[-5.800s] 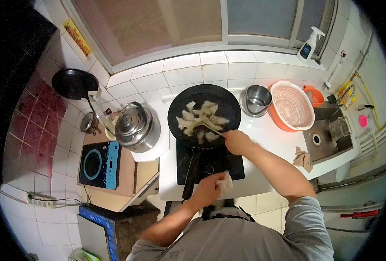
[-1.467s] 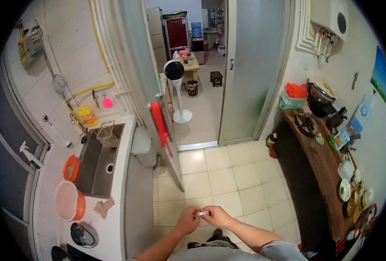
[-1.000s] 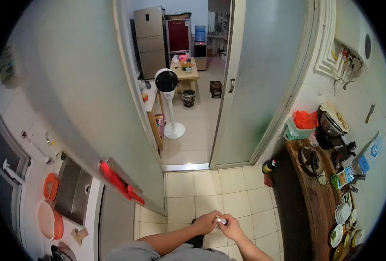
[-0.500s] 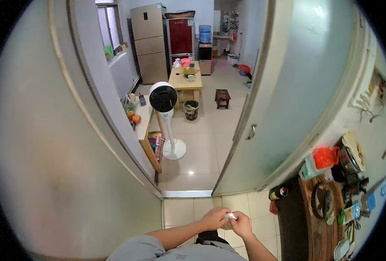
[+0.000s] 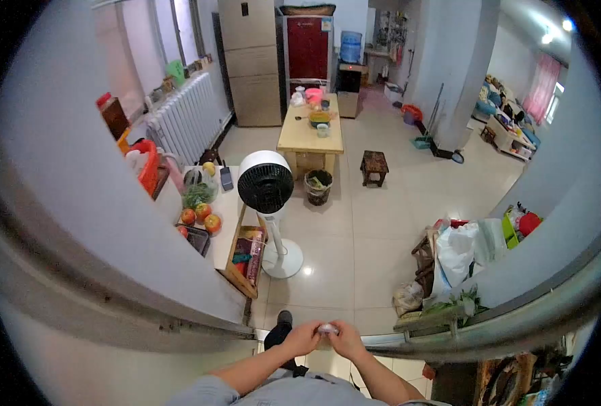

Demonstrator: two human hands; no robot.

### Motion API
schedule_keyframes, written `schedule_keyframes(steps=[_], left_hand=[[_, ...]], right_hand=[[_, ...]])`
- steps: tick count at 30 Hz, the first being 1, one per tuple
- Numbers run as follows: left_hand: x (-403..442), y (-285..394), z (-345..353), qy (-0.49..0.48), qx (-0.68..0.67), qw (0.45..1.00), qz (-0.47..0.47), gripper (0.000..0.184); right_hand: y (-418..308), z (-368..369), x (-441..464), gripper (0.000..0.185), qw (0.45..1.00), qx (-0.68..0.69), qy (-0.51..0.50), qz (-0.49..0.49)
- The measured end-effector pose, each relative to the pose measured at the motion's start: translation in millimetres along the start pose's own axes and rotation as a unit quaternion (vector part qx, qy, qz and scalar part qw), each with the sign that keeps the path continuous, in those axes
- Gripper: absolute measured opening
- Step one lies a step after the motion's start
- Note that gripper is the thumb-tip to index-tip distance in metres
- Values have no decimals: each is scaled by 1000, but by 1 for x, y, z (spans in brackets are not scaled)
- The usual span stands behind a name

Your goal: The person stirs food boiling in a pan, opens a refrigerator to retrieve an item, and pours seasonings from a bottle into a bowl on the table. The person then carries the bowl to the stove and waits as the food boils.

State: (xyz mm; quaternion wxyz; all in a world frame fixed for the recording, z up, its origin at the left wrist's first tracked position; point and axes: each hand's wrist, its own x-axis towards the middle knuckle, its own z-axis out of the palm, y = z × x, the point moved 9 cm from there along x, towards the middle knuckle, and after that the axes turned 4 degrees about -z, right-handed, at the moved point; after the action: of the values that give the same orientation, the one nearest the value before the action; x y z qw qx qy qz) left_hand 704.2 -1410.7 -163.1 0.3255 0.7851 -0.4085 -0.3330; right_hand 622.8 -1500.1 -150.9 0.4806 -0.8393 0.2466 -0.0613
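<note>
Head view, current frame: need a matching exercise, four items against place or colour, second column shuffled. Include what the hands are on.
Items
1. small whitish item
2. pedestal fan
3. stool
4. water jug

Place or colour
A. dark brown, standing on the tiled floor
B. between the left hand and the right hand
C. blue, on top of the dispenser
D. white stand, round black front

Pairs: 1-B, 2-D, 3-A, 4-C

One left hand [image 5: 305, 337], one right hand [image 5: 344, 340], one pale item [image 5: 327, 329]. One fan [image 5: 265, 186], one stool [image 5: 374, 166], one bin [image 5: 318, 189], one blue water bottle [image 5: 351, 49], one radiator [image 5: 190, 110]. At least three reddish fruits [image 5: 212, 224].
</note>
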Motion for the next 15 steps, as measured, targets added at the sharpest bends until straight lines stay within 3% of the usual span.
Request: schedule_keyframes(steps=[3,7,8,11,15], left_hand=[[65,-1,-34,-16,-59,997,40,35],[145,12,-73,-124,-8,992,33,40],[167,6,-73,-112,-11,991,73,41],[207,48,-124,-139,-9,989,58,40],[276,36,-127,-92,-53,991,87,42]], right_hand=[[-13,-22,59,29,997,-29,49,51],[1,-39,123,28,984,56,126,115],[-17,-54,136,27,985,18,141,99],[-29,-77,186,23,978,33,169,116],[-18,-102,249,23,977,34,200,68]])
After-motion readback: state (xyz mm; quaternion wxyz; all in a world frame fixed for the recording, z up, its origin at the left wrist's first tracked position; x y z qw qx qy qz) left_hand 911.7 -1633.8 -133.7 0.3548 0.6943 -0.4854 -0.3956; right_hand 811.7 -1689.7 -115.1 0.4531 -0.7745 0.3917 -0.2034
